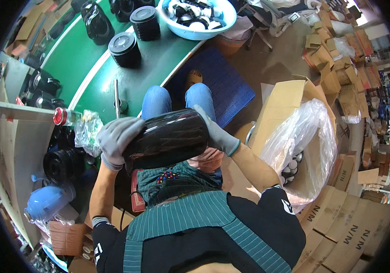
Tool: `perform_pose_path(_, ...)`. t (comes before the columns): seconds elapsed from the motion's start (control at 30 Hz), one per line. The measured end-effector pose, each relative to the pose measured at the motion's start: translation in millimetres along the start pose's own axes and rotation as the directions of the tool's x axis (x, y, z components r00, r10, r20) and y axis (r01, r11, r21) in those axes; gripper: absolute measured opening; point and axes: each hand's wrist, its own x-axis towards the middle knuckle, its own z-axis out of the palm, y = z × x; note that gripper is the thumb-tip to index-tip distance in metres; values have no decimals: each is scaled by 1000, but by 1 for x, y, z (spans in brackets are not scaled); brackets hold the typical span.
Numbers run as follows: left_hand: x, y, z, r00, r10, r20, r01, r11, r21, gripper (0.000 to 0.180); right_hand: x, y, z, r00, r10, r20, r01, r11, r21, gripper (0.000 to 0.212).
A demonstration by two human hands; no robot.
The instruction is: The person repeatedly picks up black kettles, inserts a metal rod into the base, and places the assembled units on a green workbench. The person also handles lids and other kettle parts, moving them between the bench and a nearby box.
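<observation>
A large, glossy black cylindrical housing [170, 136] lies on its side above my lap, held between both hands. My left hand [118, 140], in a grey glove, grips its left end with the fingers over the top. At the other end, my gloved right hand [217, 134] presses against the right rim; part of its fingers is hidden. Beyond the housing, a metal rod [116, 95] stands upright on the green table [97, 86]. Two dark ribbed cylinders with grey tops, one nearer [124, 49] and one farther [145, 22], stand on the table.
A light blue basin [204, 34] of black and white round parts stands at the table's far end. To my right is an open carton [279, 107] with a clear plastic liner. A red-lidded jar [60, 116] and a plastic bag [90, 129] are at my left. Stacked cartons [336, 223] fill the lower right.
</observation>
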Motion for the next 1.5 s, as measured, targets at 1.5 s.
perform_pose_path(1.5,-52,-38,44,644,-666,377,763,527,-373,63,9,-49,-48,922,-292,253,339,926,-164,69)
